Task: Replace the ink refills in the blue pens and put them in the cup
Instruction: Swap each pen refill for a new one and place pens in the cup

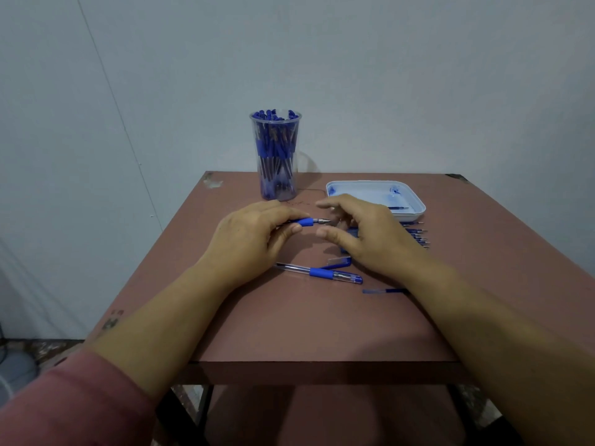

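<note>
My left hand (249, 235) grips a blue pen (309, 222) by its barrel, the uncapped metal tip pointing right. Just right of that tip, my right hand (363, 233) hovers with fingers loosely spread, thumb and forefinger apart and holding nothing. A clear cup (277, 156) packed with several blue pens stands at the back of the table. A capped blue pen (322, 272) lies on the table below my hands, with a loose blue cap (339, 261) just above it. Several refills (418, 235) lie in a row partly behind my right hand.
A white tray (415, 201) stained with blue ink holds one refill (398, 207) at the back right. Another loose refill (383, 291) lies by my right wrist. The small brown table (322, 323) stands against a pale wall, its front edge near me.
</note>
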